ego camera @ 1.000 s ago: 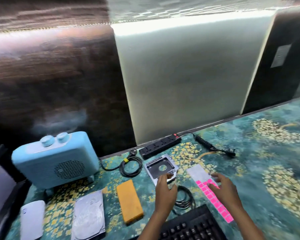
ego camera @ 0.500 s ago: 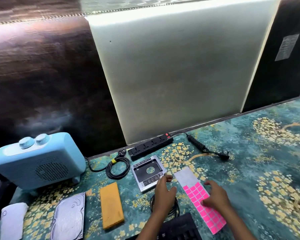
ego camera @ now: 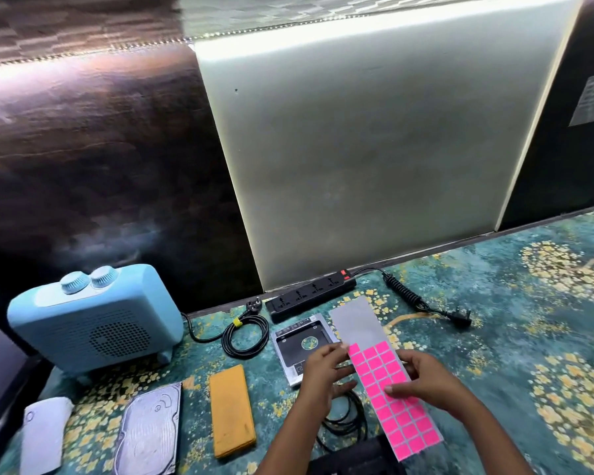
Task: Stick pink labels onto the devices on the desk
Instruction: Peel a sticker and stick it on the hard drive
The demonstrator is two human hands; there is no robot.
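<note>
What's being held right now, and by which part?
The label sheet, in both hands: the left hand pinches its left edge by the top pink rows; the right hand grips its right edge mid-sheet, thumb on the labels.

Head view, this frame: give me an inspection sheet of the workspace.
Surface: teal desk cover with gold flowers.
Job's things: grey backing sheet of pink square labels, top rows bare; light-blue fan heater, silver hard drive, silver drive caddy, black power strip, flat orange pack; no label seen on them.
Clutter: nothing seen.
Grips: left hand and right hand pinch the sheet's side edges.
Cables: black coiled heater cord; loose black cable loop under the hands.
Surroundings: dark wood-look wall, lit white panel.
</note>
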